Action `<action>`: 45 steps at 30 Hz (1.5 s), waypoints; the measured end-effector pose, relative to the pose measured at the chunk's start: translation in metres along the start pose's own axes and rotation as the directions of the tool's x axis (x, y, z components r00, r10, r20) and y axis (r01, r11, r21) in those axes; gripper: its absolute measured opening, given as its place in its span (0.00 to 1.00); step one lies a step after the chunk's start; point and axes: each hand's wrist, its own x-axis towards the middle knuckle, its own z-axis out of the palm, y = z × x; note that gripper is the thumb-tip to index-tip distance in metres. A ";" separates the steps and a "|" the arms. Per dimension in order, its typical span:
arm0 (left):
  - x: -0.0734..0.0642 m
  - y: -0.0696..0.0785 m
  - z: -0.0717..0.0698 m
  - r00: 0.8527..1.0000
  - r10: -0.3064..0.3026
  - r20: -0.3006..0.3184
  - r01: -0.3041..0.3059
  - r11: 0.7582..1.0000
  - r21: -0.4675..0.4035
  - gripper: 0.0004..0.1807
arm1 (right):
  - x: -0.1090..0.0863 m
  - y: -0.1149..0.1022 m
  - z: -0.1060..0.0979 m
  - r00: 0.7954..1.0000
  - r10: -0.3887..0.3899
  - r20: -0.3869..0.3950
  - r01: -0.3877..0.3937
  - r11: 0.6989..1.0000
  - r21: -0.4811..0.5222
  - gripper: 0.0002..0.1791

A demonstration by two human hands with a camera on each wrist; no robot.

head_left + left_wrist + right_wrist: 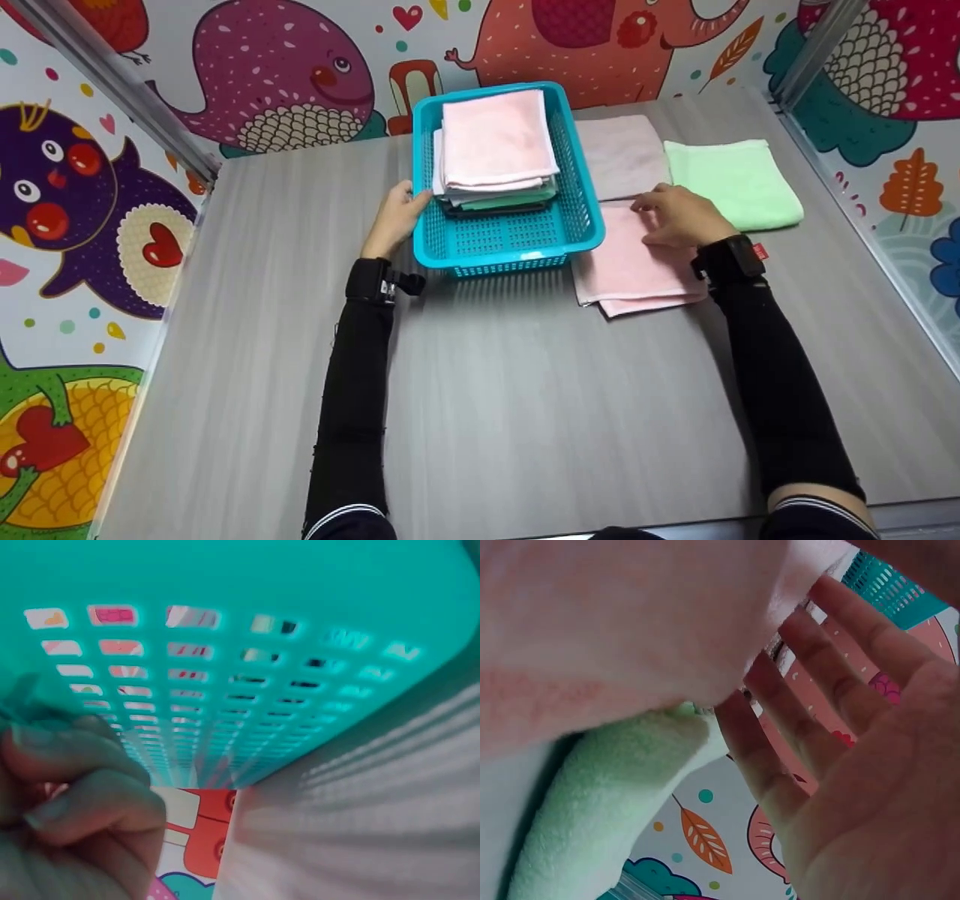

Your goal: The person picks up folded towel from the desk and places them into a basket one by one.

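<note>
A turquoise plastic basket [510,259] stands at the back of the table, its near end apparently a little raised. My left hand [397,217] grips its left rim; in the left wrist view the fingers [97,802] are curled beside the perforated wall. Inside lies a stack of folded towels, a pink towel [495,139] on top. My right hand [682,217] rests over a folded pink towel [637,277] right of the basket. Seen from the right wrist, its fingers [810,720] are extended, tips touching that towel's edge.
A dusty-pink folded towel [626,154] lies behind the pink one, close to the basket. Farther right is a light green folded towel [731,184]. Walls with cartoon animals [285,75] bound the table [480,420] at the back and sides.
</note>
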 end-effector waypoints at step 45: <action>0.001 -0.003 0.002 1.000 -0.009 0.000 0.009 0.998 -0.069 0.19 | -0.046 0.014 -0.003 0.986 0.038 0.160 -0.062 0.987 0.147 0.29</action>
